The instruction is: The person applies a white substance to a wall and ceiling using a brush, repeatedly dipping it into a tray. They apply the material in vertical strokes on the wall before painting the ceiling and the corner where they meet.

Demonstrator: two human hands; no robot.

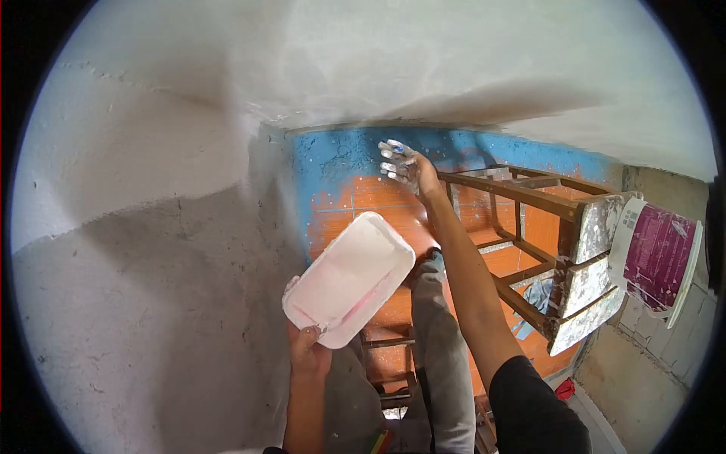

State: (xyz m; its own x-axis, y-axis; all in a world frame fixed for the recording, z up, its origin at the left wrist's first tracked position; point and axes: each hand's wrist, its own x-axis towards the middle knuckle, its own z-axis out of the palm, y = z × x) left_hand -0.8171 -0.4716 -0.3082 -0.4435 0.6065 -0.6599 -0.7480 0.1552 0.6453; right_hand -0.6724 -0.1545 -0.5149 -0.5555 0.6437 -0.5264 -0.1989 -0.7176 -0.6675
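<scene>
My left hand grips the lower left edge of a shallow white tray, thumb on the rim and fingers underneath. The tray is tilted toward me. It has a whitish coating and pink smears along one side. My right hand is raised in the air beyond the tray, holding nothing, with its fingers apart and slightly bent. White paste or paint covers the fingertips, and a small blue spot shows on one finger.
Right of me stands a wooden stool with a splattered top, bearing a purple and white bucket. Grey-white walls rise at left and ahead. Below are an orange tiled floor with a blue border and wooden rungs beside my legs.
</scene>
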